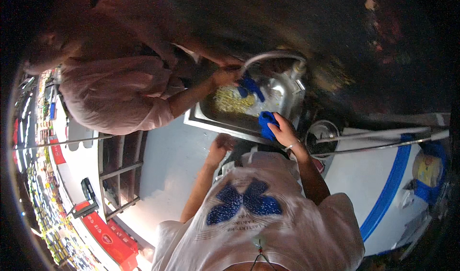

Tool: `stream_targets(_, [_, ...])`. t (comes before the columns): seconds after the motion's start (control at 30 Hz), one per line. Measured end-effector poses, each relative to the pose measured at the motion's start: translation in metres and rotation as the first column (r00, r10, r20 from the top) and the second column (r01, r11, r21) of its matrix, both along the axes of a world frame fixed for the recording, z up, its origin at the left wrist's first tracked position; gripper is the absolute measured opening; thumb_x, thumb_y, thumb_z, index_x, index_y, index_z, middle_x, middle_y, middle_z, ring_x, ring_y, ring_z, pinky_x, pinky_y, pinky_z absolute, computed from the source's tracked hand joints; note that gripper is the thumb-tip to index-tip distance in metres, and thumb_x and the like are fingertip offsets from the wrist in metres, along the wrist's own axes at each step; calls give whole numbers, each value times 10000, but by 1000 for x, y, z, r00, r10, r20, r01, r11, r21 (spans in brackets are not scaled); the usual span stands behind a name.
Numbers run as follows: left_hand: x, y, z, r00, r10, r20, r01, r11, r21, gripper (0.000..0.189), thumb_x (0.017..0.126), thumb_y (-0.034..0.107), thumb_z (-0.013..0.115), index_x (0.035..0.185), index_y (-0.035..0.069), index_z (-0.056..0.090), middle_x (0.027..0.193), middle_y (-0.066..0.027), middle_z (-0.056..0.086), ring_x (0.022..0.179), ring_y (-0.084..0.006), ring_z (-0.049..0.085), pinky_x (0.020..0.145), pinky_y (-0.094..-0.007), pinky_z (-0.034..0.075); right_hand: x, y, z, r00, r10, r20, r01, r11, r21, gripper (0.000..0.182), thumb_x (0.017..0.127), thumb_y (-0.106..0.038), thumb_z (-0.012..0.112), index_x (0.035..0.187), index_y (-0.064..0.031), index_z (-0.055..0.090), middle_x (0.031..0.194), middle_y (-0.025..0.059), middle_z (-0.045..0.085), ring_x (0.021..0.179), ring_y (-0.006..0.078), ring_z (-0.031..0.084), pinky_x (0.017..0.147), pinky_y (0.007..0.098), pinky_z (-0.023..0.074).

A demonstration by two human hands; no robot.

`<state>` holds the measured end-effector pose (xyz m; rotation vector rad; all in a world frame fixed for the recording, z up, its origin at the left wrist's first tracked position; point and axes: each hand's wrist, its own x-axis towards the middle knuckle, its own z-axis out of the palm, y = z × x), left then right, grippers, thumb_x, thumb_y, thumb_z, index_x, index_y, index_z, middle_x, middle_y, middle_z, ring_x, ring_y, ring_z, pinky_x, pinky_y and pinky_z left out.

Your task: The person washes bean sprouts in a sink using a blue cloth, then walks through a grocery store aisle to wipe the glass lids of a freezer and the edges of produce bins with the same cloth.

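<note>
My right hand (286, 130) grips a bunched blue cloth (267, 124) over the front rim of a stainless steel sink (230, 128). Just outside that rim is my left hand (218, 151), blurred and dark at the fingers; whether they are apart or closed is unclear. Small yellowish pieces (230, 101), perhaps food scraps, lie in the basin, next to whitish foam or water. A second blue cloth (252, 87) hangs in the sink under the hands of another person.
Another person (118, 91) leans in from the left, one hand (226, 75) beside the curved faucet (273, 55). A round metal vessel (322, 136) stands right of the sink, near a white surface with a blue strip (390, 193). A metal rack (120, 170) stands lower left.
</note>
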<state>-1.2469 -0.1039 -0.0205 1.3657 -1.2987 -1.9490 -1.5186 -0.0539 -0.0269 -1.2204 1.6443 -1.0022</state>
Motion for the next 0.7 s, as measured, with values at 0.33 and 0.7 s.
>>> stream_targets(0.33, [1, 1, 7, 1000, 13, 8, -12, 1000, -24, 140, 885, 86, 493, 981, -9, 530, 856, -68, 581, 694, -141, 541, 612, -274, 462, 8, -1, -5, 994, 33, -103, -33, 999, -4, 505, 846, -238, 574, 1236, 36, 408, 1221, 217, 480, 1128, 319, 471, 938, 365, 368])
stream_targets(0.7, [-2, 7, 2, 1000, 10, -13, -10, 1000, -4, 127, 839, 72, 514, 941, -2, 499, 809, -59, 546, 689, -138, 526, 621, -267, 453, 4, 3, -6, 987, 12, -160, -18, 999, -39, 472, 832, -223, 582, 1201, 36, 444, 1122, 199, 555, 1037, 294, 540, 873, 353, 409])
